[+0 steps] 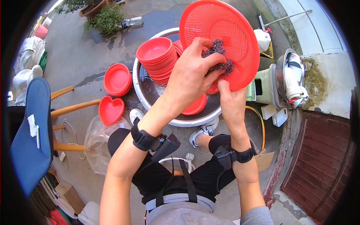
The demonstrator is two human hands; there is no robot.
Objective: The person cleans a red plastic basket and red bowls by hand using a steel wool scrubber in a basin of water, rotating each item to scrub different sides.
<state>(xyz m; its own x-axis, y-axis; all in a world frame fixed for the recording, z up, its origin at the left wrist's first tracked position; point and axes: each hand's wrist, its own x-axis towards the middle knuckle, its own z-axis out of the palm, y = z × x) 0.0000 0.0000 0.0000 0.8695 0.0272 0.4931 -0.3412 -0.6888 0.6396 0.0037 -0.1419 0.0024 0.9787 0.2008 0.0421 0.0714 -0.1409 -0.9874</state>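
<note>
My left hand (192, 71) is closed around a dark, curly scouring pad (221, 67), which presses against the inside of a red plastic colander (243, 41). With its thumb over the near rim, my right hand (233, 103) grips that colander and holds it tilted up above a wide metal basin (140, 90). In the basin, a tall stack of red plastic bowls (155, 50) stands in dark water. Another red bowl (195, 106) lies lower in the basin, partly hidden by my left forearm.
Left of the basin sit round red bowls (117, 78) and a heart-shaped red dish (111, 110) near a clear plastic bag (101, 142). A blue chair (32, 138) stands at far left. A yellow hose (260, 123) and a green bin (264, 86) are at right.
</note>
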